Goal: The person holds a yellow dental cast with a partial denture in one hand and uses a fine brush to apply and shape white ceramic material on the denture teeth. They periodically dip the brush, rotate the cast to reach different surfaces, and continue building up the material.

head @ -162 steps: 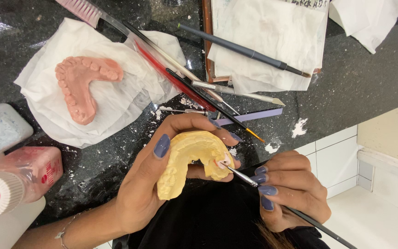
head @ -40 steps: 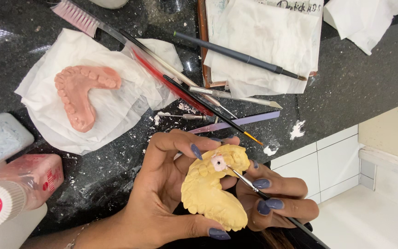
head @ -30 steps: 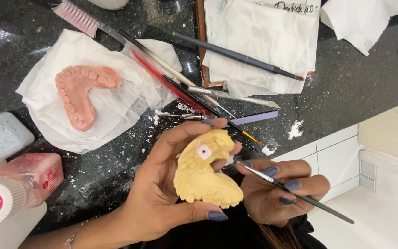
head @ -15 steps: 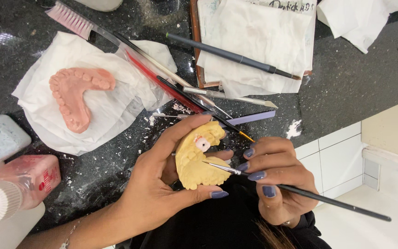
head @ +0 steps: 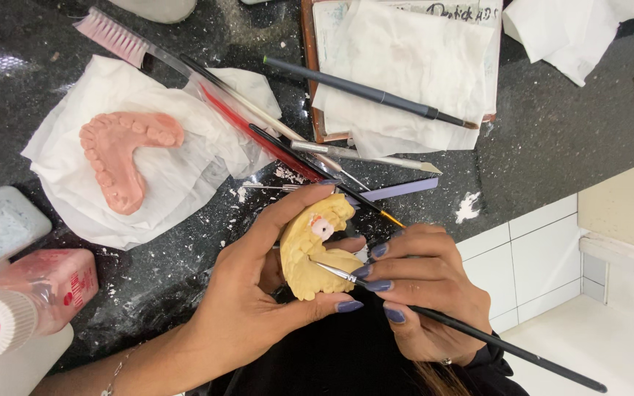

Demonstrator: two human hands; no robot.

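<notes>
Yellow stone cast [head: 315, 253] sat in the left hand [head: 247, 308], over the black counter's [head: 552, 132] edge, near the lap. Thumb lay under it, fingers curled round the far side, so that hand was clamped on the cast. Right hand [head: 427, 293] was pinched shut on a thin brush [head: 471, 336], pen-style, w/ the tip touching the cast's inner curve; long handle ran down-right, off past the wrist.

Progress, judged: one small pink-white blob [head: 322, 227] was already on the cast's upper end; rest of the surface looked bare yellow, so prob. early, most left to do.

Hands were close together, fingertips nearly meeting at the cast. Pink wax plate [head: 122, 158] lay untouched on tissue [head: 75, 213] to the upper left; other brushes & tools [head: 346, 158] lay spread just beyond the hands.
</notes>
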